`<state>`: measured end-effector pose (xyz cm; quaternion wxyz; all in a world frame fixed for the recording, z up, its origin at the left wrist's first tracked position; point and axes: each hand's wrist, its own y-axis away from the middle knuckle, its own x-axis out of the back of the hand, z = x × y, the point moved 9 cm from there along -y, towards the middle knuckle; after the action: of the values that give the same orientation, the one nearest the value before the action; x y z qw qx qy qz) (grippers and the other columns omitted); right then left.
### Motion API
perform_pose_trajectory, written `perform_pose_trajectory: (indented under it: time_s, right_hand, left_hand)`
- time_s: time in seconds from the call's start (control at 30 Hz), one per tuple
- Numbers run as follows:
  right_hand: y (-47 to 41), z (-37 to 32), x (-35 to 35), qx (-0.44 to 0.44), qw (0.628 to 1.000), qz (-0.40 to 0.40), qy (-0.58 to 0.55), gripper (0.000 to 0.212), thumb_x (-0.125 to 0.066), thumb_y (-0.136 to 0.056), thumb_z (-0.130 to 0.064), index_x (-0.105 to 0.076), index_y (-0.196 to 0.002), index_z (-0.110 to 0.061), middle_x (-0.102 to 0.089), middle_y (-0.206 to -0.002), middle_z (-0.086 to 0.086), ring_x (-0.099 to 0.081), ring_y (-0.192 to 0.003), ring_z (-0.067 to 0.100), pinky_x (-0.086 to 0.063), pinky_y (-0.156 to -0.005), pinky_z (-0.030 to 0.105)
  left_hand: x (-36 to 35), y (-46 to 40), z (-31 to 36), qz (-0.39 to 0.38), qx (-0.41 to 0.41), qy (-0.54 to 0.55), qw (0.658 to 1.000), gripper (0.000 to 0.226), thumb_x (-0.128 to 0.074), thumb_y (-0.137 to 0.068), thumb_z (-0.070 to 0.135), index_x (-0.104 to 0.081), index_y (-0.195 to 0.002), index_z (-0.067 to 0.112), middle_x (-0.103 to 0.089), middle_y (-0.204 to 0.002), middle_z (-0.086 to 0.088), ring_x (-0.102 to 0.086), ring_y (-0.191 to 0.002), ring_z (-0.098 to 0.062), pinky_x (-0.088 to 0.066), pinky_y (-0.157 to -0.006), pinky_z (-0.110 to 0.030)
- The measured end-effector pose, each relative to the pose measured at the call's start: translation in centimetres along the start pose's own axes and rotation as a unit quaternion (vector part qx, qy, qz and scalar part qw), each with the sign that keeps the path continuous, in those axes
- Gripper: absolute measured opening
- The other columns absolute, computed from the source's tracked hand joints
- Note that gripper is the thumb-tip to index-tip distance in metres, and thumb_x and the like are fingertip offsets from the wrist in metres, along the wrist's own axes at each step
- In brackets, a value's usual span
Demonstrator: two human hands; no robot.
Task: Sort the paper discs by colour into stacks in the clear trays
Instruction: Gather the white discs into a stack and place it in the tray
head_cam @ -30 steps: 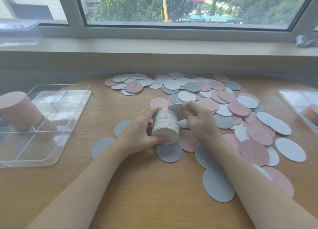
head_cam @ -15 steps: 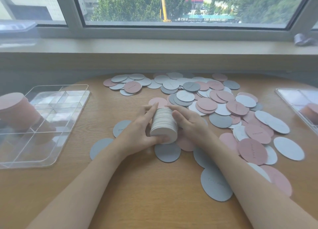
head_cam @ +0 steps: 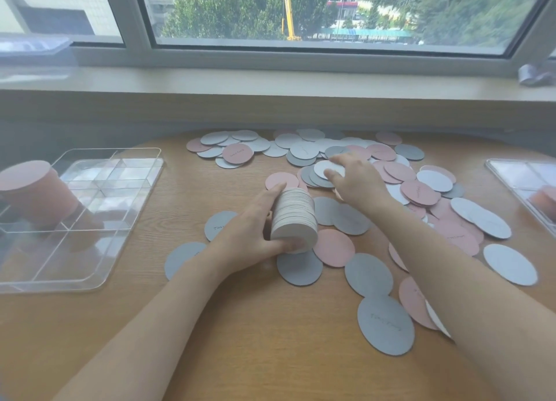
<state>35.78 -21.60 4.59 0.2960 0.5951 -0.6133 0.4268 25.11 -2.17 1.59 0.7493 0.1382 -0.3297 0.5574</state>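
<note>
Left hand (head_cam: 249,235): fingers clamped round a white disc stack (head_cam: 294,220), tipped on its side just above the wooden surface (head_cam: 240,325).
Right hand (head_cam: 355,181): fingers spread, resting on a white disc (head_cam: 323,168) in the loose discs (head_cam: 421,190) (pink, white, grey).
Left tray (head_cam: 90,277): holds a pink stack (head_cam: 33,190).
Right tray (head_cam: 511,175): at the edge, more pink inside.

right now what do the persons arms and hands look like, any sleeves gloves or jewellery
Both forearms are bare as far as the frame shows: no sleeves in view. The left hand and right hand wear no gloves, and no rings, watch or bracelet show on the visible sides.
</note>
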Motion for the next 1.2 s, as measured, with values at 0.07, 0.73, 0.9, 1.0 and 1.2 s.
perform_pose_trajectory:
  time_s: [0.07, 0.73, 0.9, 1.0, 1.2]
  right_hand:
    - [-1.4, 0.4, -1.1, -0.011, 0.998, -0.036, 0.052, 0.051, -0.055, -0.095, -0.041, -0.052, -0.139, -0.016, -0.05, -0.142, 0.005, -0.046, -0.13, 0.026, -0.037, -0.106, 0.039]
    - [7.0, -4.0, 1.1, 0.083, 0.954, 0.083, -0.275, 0.022, -0.049, -0.1, -0.014, -0.065, -0.105, -0.029, -0.071, -0.091, -0.007, -0.063, -0.082, 0.013, -0.05, -0.075, 0.028]
    - [7.7, -4.9, -1.3, 0.094, 0.954, -0.056, -0.279, 0.025, -0.049, -0.103, -0.031, -0.065, -0.123, -0.03, -0.069, -0.113, -0.013, -0.06, -0.105, 0.002, -0.045, -0.092, 0.022]
    - [7.9, -5.5, -2.2, 0.136, 0.954, -0.085, -0.253, 0.039, -0.046, -0.101, -0.04, -0.058, -0.135, -0.026, -0.059, -0.127, -0.013, -0.051, -0.117, -0.002, -0.036, -0.098, 0.014]
    - [5.3, -1.5, 1.9, 0.128, 0.984, 0.121, -0.02, 0.021, -0.062, -0.092, -0.025, -0.068, -0.11, -0.016, -0.061, -0.103, 0.001, -0.059, -0.098, 0.023, -0.044, -0.088, 0.039]
  left_hand:
    - [0.0, 0.0, 0.1, 0.001, 0.001, -0.001, 1.0, 0.104, -0.079, -0.075, 0.056, -0.018, -0.157, 0.036, -0.035, -0.148, 0.023, -0.048, -0.127, -0.001, -0.041, -0.103, -0.022]
    - [-0.2, 0.0, 0.2, -0.006, -0.007, -0.003, 1.0, 0.106, -0.078, -0.074, 0.059, -0.019, -0.157, 0.032, -0.034, -0.147, 0.021, -0.053, -0.122, -0.009, -0.048, -0.101, -0.036]
    - [-0.2, 0.1, 0.1, -0.006, 0.005, -0.003, 1.0, 0.113, -0.071, -0.069, 0.067, -0.013, -0.159, 0.031, -0.031, -0.15, 0.023, -0.055, -0.116, -0.003, -0.049, -0.1, -0.038]
    - [-0.2, 0.2, -0.4, 0.001, 0.016, 0.015, 1.0, 0.112, -0.075, -0.067, 0.066, -0.017, -0.158, 0.034, -0.043, -0.143, 0.021, -0.055, -0.118, -0.005, -0.05, -0.1, -0.039]
    - [0.0, 0.1, -0.4, 0.006, 0.024, 0.026, 0.999, 0.108, -0.077, -0.063, 0.065, -0.024, -0.154, 0.038, -0.046, -0.136, 0.026, -0.056, -0.113, 0.003, -0.048, -0.095, -0.026]
